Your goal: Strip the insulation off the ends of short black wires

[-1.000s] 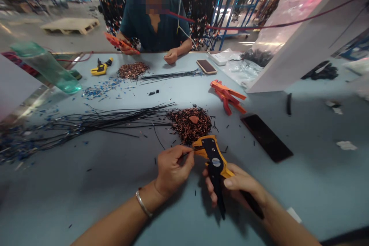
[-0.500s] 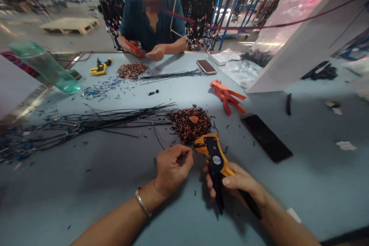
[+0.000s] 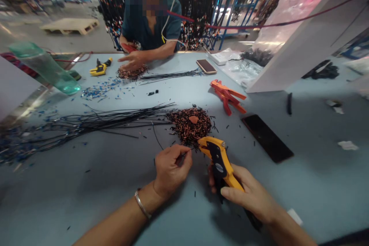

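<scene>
The left hand (image 3: 173, 167) pinches a thin black wire (image 3: 157, 134), mostly hidden by its fingers. The right hand (image 3: 248, 192) grips a yellow-and-black wire stripper (image 3: 220, 161), its lower handles partly covered, its tip beside the pile of clippings (image 3: 191, 125) on the counter (image 3: 121, 196). At the left edge, the blue-tipped wire ends (image 3: 17, 144) blur together.
</scene>
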A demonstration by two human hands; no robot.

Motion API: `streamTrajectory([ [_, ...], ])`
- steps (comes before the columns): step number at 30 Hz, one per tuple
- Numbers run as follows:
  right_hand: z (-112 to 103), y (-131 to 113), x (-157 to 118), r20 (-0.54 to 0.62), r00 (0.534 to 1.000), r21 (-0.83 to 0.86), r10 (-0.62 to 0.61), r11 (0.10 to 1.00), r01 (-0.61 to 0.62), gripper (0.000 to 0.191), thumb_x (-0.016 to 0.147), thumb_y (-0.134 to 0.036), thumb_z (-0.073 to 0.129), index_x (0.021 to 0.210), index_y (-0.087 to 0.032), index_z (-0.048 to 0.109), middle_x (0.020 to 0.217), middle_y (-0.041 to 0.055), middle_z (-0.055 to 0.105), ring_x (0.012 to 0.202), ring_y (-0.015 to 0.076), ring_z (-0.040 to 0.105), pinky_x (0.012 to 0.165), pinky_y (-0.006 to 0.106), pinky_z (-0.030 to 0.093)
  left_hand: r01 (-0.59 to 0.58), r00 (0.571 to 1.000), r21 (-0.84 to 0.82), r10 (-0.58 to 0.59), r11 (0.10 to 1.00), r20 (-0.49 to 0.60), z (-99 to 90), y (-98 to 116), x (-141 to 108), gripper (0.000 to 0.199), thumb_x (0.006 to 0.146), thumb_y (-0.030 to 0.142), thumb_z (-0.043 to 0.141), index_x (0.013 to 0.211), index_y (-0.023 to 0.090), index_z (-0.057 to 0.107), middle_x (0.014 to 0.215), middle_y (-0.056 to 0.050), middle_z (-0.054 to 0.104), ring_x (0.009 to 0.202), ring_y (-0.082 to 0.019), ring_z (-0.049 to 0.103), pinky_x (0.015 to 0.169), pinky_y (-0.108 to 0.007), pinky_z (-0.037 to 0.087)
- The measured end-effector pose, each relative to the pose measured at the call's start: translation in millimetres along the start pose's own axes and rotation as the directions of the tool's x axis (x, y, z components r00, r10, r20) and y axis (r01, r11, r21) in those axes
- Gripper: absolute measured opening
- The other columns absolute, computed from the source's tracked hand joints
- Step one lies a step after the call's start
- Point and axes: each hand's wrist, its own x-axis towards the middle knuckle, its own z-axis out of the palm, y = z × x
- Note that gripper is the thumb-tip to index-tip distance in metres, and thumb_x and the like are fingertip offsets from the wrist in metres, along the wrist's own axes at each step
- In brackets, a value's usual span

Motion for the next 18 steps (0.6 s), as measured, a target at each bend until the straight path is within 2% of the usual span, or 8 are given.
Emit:
streamTrajectory([
  [5,-7,-3,1,-0.048,0.996,-0.030,-0.071,0.997,0.069,0.035,0.079,-0.047,0.065,0.095,-0.017,0.062,0.085,0.0055,0.060,0.076,0.0197,0.056,0.066,0.030,0.044,0.062,0.998,-0.037,-0.062,0.997,0.010,1.2,-3,-1,0.013,0.080,0.015,0.058,0.068,0.014,0.065,0.049,0.005,0.052,0.041,-0.005,0.042,0.043,-0.015,0.034],
  [8,-7,-2,2,-0.047,0.998,0.109,-0.040,0.993,0.045,0.037,0.077,-0.045,0.068,0.100,-0.017,0.062,0.088,0.0061,0.062,0.076,0.0192,0.058,0.068,0.030,0.046,0.043,0.998,-0.056,-0.040,0.997,0.051,3.1,-3,-1,0.013,0.079,0.015,0.058,0.068,0.014,0.066,0.051,0.003,0.056,0.042,-0.006,0.045,0.044,-0.016,0.035],
  [12,-5,9,8,0.001,1.000,0.337,0.013,0.941,-0.013,0.045,0.073,-0.041,0.072,0.108,-0.016,0.061,0.091,0.0071,0.064,0.076,0.0190,0.063,0.068,0.031,0.050,0.026,0.991,-0.071,-0.017,0.997,0.131,6.3,-3,-3,0.015,0.078,0.013,0.056,0.068,0.014,0.066,0.052,0.002,0.059,0.044,-0.006,0.047,0.045,-0.016,0.035],
  [15,-3,16,14,0.041,0.999,0.379,0.023,0.925,-0.037,0.044,0.072,-0.039,0.073,0.107,-0.015,0.061,0.090,0.0077,0.065,0.075,0.0195,0.064,0.069,0.033,0.052,0.022,0.988,-0.070,-0.010,0.997,0.154,7.4,-3,-4,0.015,0.078,0.013,0.055,0.067,0.014,0.066,0.051,0.003,0.057,0.043,-0.006,0.045,0.044,-0.016,0.034],
  [18,0,15,16,0.034,0.999,0.342,0.015,0.939,-0.026,0.041,0.071,-0.040,0.073,0.102,-0.015,0.061,0.088,0.0074,0.065,0.073,0.0189,0.063,0.067,0.032,0.051,0.018,0.987,-0.076,-0.005,0.997,0.161,7.3,-3,-4,0.016,0.078,0.013,0.056,0.065,0.014,0.065,0.050,0.003,0.055,0.042,-0.006,0.043,0.044,-0.016,0.032],
])
